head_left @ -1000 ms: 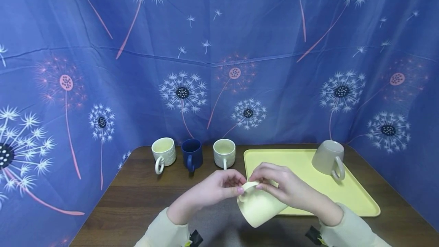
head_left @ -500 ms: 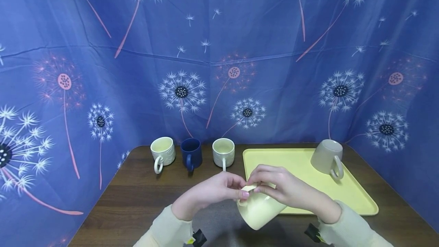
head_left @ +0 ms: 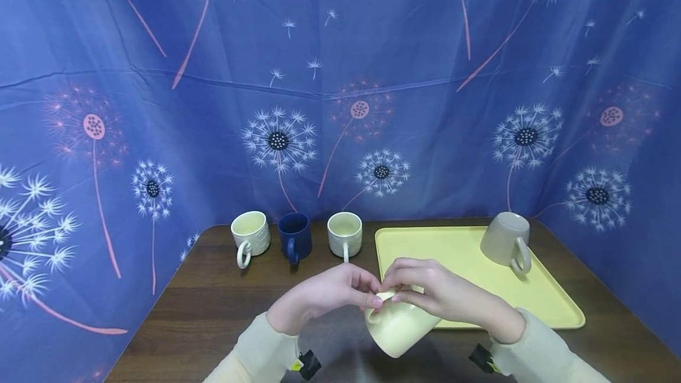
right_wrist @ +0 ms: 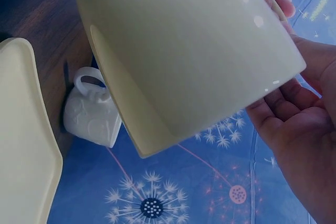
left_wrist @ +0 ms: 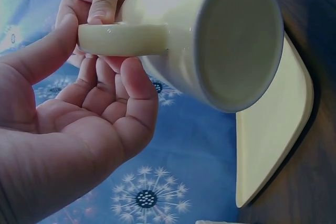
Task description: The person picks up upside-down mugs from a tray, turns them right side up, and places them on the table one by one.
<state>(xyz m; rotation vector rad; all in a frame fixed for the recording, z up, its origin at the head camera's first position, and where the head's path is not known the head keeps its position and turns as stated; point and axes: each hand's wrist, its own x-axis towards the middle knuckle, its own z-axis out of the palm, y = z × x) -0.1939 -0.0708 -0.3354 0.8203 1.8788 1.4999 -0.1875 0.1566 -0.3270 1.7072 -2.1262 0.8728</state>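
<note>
A pale yellow mug (head_left: pixel 401 330) is held tilted in the air above the near part of the table, by the tray's front left corner. My left hand (head_left: pixel 327 294) pinches its handle (left_wrist: pixel 123 40), thumb on one side and fingertips on the other. From the right, my right hand (head_left: pixel 438 288) grips the mug where the handle meets the wall, its thumb beside the left one. The mug's round base (left_wrist: pixel 239 40) faces the left wrist camera. In the right wrist view the mug's wall (right_wrist: pixel 178 51) hides part of the right fingers.
A yellow tray (head_left: pixel 436 244) lies at right with an upside-down grey mug (head_left: pixel 502 240) on its far right. Along the table's back edge stand a white mug (head_left: pixel 260 240), a dark blue mug (head_left: pixel 303 244) and another white mug (head_left: pixel 336 244). A blue dandelion-print cloth (head_left: pixel 425 117) hangs behind.
Both hands keep hold of the yellow mug, which has sunk slightly toward the near side. The left thumb has shifted a little along the handle. The head view has moved slightly.
</note>
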